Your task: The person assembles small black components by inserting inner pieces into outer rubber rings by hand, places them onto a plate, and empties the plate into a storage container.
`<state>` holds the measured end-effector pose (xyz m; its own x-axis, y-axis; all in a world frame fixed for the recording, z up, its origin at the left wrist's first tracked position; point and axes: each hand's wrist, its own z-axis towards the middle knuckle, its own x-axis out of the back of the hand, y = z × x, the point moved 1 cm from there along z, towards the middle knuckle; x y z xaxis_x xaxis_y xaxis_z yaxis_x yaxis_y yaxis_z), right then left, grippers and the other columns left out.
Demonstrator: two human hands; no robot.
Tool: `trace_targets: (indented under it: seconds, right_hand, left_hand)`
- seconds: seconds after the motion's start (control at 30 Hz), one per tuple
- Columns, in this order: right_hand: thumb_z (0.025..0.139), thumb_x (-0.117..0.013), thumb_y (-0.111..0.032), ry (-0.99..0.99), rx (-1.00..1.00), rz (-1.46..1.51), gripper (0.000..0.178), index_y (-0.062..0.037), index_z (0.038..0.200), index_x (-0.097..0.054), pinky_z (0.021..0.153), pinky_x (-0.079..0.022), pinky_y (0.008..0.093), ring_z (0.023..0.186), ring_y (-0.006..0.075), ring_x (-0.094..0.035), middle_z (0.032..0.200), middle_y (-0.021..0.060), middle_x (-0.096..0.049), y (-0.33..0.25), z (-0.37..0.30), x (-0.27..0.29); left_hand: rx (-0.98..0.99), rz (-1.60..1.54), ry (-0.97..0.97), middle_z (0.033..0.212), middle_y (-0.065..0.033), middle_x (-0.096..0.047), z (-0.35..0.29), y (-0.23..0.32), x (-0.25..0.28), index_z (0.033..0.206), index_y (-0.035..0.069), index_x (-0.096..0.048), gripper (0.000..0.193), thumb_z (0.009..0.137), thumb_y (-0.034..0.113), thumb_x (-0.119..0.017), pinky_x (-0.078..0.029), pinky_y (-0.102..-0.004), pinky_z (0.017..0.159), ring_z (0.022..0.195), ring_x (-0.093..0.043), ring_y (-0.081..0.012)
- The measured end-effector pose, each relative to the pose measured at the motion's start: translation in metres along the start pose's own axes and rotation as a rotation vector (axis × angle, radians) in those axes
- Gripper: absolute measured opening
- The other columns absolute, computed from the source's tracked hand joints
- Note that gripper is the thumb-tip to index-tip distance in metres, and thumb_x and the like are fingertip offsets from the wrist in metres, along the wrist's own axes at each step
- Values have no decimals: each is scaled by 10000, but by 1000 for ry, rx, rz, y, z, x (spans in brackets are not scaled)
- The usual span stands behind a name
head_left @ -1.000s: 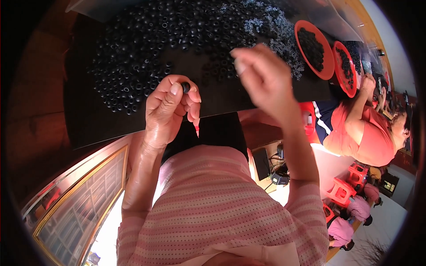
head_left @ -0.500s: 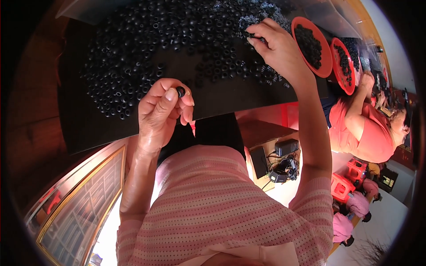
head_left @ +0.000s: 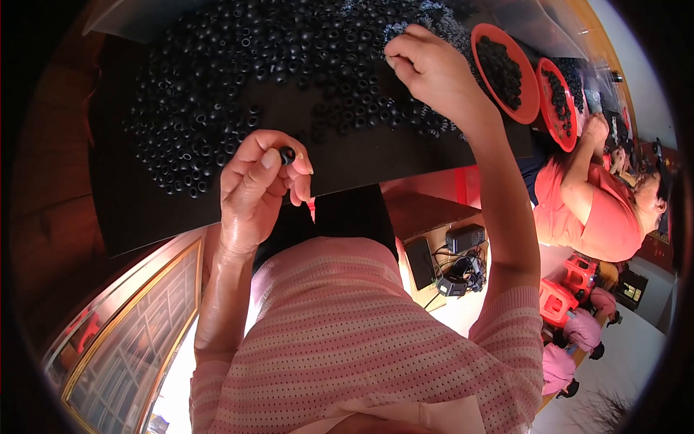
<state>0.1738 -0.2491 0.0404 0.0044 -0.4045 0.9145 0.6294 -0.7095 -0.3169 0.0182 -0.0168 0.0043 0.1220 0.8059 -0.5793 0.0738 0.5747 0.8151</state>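
Pinching a black ring-shaped piece point(head_left: 288, 155), the left hand point(head_left: 254, 176) lies bodyward-left of the right hand point(head_left: 436, 72), whose grip is indiscernible.

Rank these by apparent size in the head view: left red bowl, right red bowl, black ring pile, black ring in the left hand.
1. Black ring pile
2. Left red bowl
3. Right red bowl
4. Held black ring

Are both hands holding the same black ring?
No, the left hand alone pinches the black ring, while the right hand is apart from it, at the dark heap.
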Motion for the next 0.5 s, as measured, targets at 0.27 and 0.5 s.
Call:
trace_targets:
  seconds: [0.27, 0.5]
  right_hand:
    - [836, -572, -107, -123, -28, -302, 64, -68, 886, -584, 697, -486, 428, 841, 323, -612, 938, 82, -574, -8, 6, -11]
    - [748, -590, 11, 103, -10, 178, 156, -44, 892, -568, 615, -481, 357, 674, 278, -592, 840, 97, -593, -21, -10, 1]
  left_hand:
    - [-6, 4, -8, 891, -87, -610, -2, -1, 2, 1037, -3, -529, 294, 1004, 278, -449, -478, -237, 558, 658, -600, -125]
    - [-16, -47, -67, 890, -90, -611, -1, -3, 3, 1056, -8, -526, 309, 1003, 286, -449, -476, -226, 544, 649, -591, -126]
